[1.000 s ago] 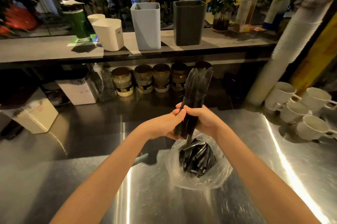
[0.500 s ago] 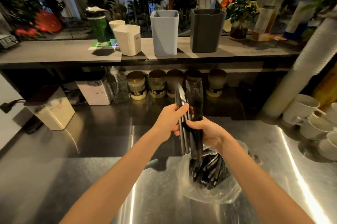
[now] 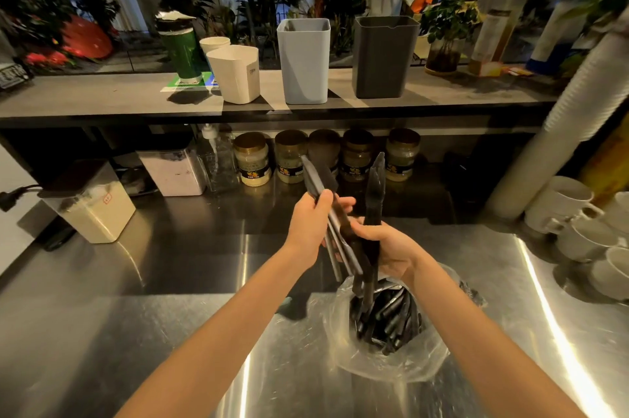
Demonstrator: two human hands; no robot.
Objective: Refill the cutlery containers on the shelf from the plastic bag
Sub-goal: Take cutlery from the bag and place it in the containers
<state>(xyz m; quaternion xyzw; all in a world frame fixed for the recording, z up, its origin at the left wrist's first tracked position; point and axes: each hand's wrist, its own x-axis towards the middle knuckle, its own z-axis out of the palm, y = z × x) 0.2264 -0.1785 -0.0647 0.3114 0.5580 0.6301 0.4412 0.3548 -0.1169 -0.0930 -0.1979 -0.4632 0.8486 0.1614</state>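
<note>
Cutlery: black, glossy, long-handled pieces; I can't make out which kind. Two bunches are held up above the desk (image 3: 163,281). The rest lies heaped in the plastic bag (image 3: 391,363) at 5 o'clock from frame centre, mouth open upward. The left bunch (image 3: 318,179) leans toward 11 o'clock, slightly fanned. The right bunch (image 3: 375,189) stands near upright, its lower ends reaching down to the bag mouth.

Left grip (image 3: 308,223): fingers and thumb curled round its bunch at about mid-length. Right grip (image 3: 388,244): fingers wrapped round the lower half of its bunch. The two grips sit just beside each other, and the bunches meet low down.

My read on handling: light, stiff, thin plastic, smooth enough for pieces to slide past one another, so a loose bunch would likely splay or shed some. I'd hold round the middle, squeeze evenly and level the ends before tipping in. The bag is soft film and gives no support.

Targets are on the shelf (image 3: 85,101) at 12 o'clock: white container (image 3: 235,73), light grey container (image 3: 304,60) and dark grey container (image 3: 383,56), side by side with openings up. I can't see their contents from here. Jars (image 3: 253,159) stand under the shelf; mugs (image 3: 558,210) at 3 o'clock.
</note>
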